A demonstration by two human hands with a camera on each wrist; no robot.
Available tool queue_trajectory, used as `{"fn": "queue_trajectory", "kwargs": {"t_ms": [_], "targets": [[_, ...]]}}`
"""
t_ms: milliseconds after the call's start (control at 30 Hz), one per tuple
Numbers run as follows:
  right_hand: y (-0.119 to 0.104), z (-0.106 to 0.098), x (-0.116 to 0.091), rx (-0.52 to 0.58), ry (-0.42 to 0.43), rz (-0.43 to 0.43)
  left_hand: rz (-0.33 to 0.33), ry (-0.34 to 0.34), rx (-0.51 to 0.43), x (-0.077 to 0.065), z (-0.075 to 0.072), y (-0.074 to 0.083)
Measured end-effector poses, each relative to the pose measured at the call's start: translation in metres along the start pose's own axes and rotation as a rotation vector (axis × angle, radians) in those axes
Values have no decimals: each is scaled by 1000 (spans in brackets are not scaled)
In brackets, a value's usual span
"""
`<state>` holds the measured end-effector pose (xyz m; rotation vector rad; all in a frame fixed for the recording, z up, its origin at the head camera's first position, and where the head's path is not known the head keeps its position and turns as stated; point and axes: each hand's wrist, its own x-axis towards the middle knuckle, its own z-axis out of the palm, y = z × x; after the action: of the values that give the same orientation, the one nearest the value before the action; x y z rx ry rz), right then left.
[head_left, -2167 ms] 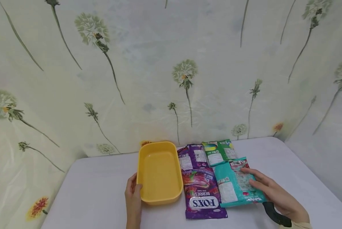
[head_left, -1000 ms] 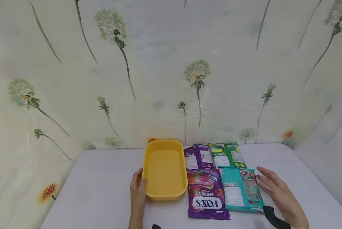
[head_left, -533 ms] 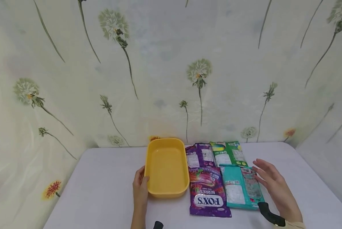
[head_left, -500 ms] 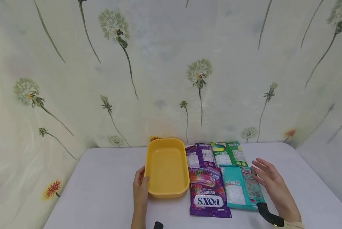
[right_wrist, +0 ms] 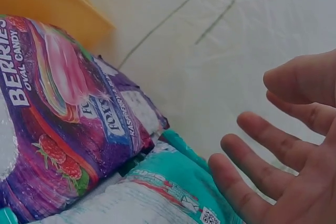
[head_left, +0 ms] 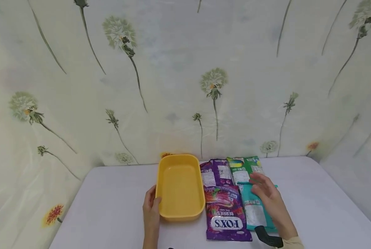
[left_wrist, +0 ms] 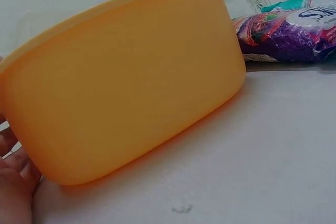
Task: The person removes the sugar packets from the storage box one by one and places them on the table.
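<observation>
A yellow plastic tub (head_left: 180,188) stands on the table, with nothing inside it. My left hand (head_left: 151,209) holds its left side near the front corner, thumb at the rim and fingers along the outer wall. Over a teal candy bag (head_left: 254,212) hovers my right hand (head_left: 270,200), fingers spread and slightly bent, holding nothing; it hides the bag's right part. In the right wrist view the fingertips (right_wrist: 223,166) appear apart from the bags. Left of the teal bag lies a purple FOX'S Berries candy bag (head_left: 225,212), printed side up.
Behind these lie another purple bag (head_left: 216,173) and a green bag (head_left: 239,167), back sides up. The white-covered table (head_left: 117,204) meets a flower-printed curtain (head_left: 160,86) at its rear edge. A black strap piece (head_left: 267,238) sits at the right wrist.
My right hand first let go of the teal bag, now lying flat behind the table's front, and withdrew rightward. It has since moved left over that bag. The left hand stays on the tub.
</observation>
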<state>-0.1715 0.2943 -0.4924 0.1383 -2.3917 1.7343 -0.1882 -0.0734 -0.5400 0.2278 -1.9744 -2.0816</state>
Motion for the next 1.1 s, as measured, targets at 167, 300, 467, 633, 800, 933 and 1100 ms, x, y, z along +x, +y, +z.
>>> {"fn": "queue_trajectory", "kwargs": {"t_ms": [167, 300, 467, 633, 800, 933, 1100], "targets": [[-9, 1, 4, -71, -12, -23, 3, -11, 9, 2, -3, 4], [-15, 2, 8, -212, -2, -47, -5, -39, 59, 7, -6, 7], [-14, 15, 8, -342, -42, -60, 31, -106, 195, 11, -15, 14], [-6, 31, 0, -521, -72, -134, 215, -188, 515, 19, -31, 29], [-4, 40, -2, -701, -65, -179, 524, -191, 941, 36, -52, 37], [-8, 41, -3, -843, -95, -89, 569, -190, 1162, 38, -62, 40], [-10, 42, -2, -947, -111, -33, 543, -250, 1282, 32, -58, 41]]}}
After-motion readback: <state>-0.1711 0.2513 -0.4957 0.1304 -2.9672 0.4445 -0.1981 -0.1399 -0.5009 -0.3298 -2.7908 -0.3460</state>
